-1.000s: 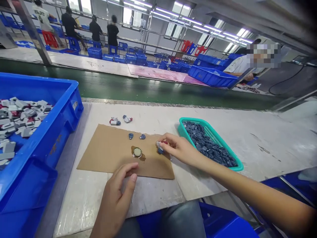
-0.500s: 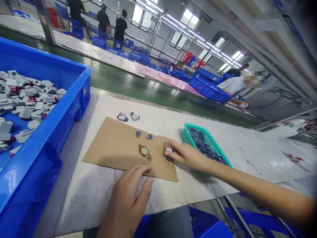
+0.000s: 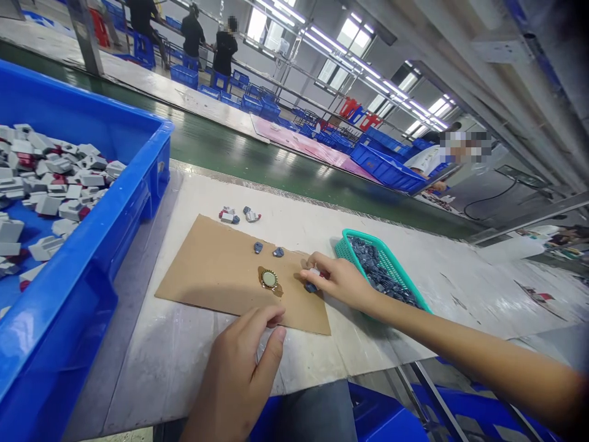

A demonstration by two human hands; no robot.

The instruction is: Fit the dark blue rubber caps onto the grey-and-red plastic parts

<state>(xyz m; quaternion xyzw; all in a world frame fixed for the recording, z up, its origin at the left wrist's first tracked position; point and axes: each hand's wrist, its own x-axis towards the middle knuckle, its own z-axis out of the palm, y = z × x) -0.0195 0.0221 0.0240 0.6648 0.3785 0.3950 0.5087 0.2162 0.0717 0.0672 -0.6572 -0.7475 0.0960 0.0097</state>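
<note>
My right hand (image 3: 338, 279) grips a small grey-white plastic part (image 3: 315, 271) with a dark blue piece at its lower side, over the right end of a brown cardboard sheet (image 3: 202, 264). Its fingers partly hide the part. My left hand (image 3: 246, 353) rests at the cardboard's front edge, thumb and fingers apart, holding nothing. Between the hands, a round cap-like dish (image 3: 269, 279) with a pale middle sits on a brown stain. Two small dark blue pieces (image 3: 258, 247) lie behind it. Beyond the cardboard are two grey, red and blue assembled parts (image 3: 229, 215).
A green basket (image 3: 350, 235) full of dark blue pieces stands right, beside my right forearm. At left, a large blue bin (image 3: 138, 166) holds many grey and red parts. Behind the white table (image 3: 304, 215) runs a green conveyor belt (image 3: 207, 147). Several people work farther off.
My right hand has shifted very slightly left with the part, and its fingers now cover more of it. My left hand stays almost in place.
</note>
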